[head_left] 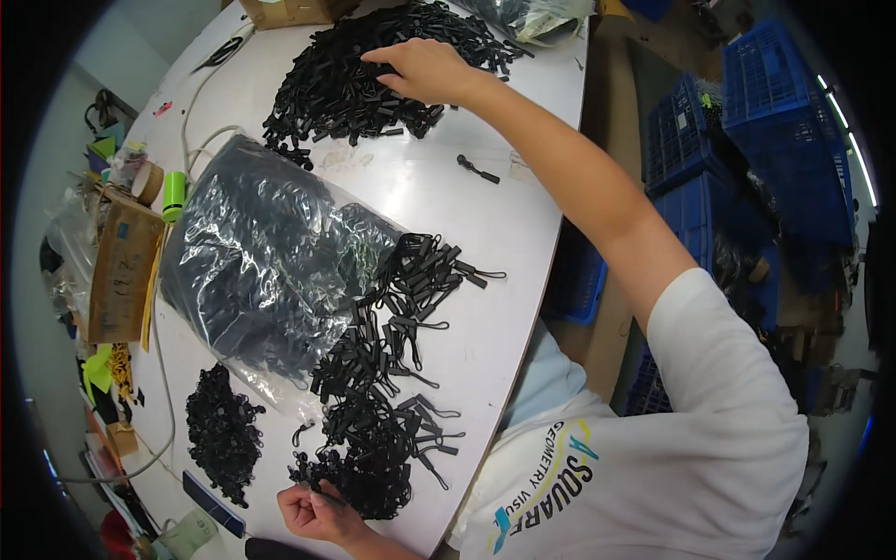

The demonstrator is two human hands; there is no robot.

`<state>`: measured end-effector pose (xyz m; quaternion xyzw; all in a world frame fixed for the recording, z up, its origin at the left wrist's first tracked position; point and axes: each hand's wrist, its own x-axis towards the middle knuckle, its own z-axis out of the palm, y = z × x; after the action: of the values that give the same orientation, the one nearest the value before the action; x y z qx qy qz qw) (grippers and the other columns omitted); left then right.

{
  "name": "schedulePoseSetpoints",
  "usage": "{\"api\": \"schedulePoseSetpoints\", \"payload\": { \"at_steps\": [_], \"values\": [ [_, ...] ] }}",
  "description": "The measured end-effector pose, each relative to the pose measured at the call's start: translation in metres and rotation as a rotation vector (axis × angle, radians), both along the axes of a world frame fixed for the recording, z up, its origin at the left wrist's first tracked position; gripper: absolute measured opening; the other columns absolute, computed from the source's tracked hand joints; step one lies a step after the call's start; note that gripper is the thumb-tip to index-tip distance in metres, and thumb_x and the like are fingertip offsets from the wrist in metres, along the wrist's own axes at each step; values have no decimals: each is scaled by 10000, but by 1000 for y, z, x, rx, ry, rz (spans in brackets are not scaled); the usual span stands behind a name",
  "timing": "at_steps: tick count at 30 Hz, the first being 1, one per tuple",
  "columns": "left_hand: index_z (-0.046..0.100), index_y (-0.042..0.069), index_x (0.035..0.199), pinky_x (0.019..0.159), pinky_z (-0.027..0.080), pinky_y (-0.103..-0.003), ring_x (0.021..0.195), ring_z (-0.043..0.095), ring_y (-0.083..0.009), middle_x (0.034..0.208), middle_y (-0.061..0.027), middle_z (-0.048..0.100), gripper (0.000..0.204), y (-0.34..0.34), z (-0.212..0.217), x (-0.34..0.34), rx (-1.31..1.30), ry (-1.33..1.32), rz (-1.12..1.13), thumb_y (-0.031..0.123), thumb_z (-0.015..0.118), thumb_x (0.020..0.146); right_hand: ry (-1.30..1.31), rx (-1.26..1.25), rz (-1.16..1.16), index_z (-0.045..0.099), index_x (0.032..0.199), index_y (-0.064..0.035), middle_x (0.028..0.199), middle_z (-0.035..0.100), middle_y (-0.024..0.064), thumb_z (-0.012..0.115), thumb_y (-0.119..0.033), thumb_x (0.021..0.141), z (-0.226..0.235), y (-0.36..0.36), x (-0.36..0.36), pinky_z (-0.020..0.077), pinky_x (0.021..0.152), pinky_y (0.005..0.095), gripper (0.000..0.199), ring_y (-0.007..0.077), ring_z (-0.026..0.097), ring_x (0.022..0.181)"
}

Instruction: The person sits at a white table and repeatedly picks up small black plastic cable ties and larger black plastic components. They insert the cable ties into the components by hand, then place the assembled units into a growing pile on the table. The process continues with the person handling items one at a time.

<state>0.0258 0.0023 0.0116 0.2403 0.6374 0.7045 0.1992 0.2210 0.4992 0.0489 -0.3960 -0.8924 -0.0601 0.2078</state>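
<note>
- Over the far end of the table (411,182), my right hand (425,73) hangs above the big black pile (317,89). One finger points out, the thumb is spread away, and I see nothing in its grip.
- Down at the near end, my left hand (317,515) is curled up beside the loopy heap (359,373). Something dark is by the fingertips, but I can't tell if they pinch it.
- Those heap pieces are thin black sticks with string loops. They lie along the side of the shiny clear bag (271,252). I think the heaps sit apart so they don't get mixed up.
- Many sticks at the heap's edge lie longways toward the table's right edge, with their loops pointing out that way. Maybe that makes the loops easy to grab.
- One lone black piece (489,175) lies by itself between pile and heap. Its long way slants, with the fat bar end pointing down and right.
- Left of the loopy heap sits a small dark heap (224,434). Its bits are too tiny for me to see which way they point.
</note>
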Motion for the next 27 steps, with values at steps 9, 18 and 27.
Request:
{"api": "schedulePoseSetpoints", "payload": {
  "at_steps": [9,18,27],
  "values": [
    [487,34,776,561,374,-248,624,435,-106,708,-29,485,167,-9,6,-8,-183,223,57,139,585,860,-276,-47,5,579,1103,-152,807,663,96,595,-243,846,-16,17,-7,534,652,395,273,282,658,744],
    [450,50,859,575,410,-284,661,455,-122,732,-52,491,231,-28,13,-28,-433,134,-109,232,585,900,-355,-15,31,565,1102,-149,781,655,107,587,-203,841,-13,32,-18,527,623,397,268,283,657,718],
    [481,-11,896,517,451,-317,557,487,-177,680,-134,525,217,-20,17,-42,-204,-55,-165,137,633,851,-385,-21,104,573,936,-116,686,630,78,612,-184,826,-8,35,-13,496,575,378,135,266,631,646]
  ]
}}
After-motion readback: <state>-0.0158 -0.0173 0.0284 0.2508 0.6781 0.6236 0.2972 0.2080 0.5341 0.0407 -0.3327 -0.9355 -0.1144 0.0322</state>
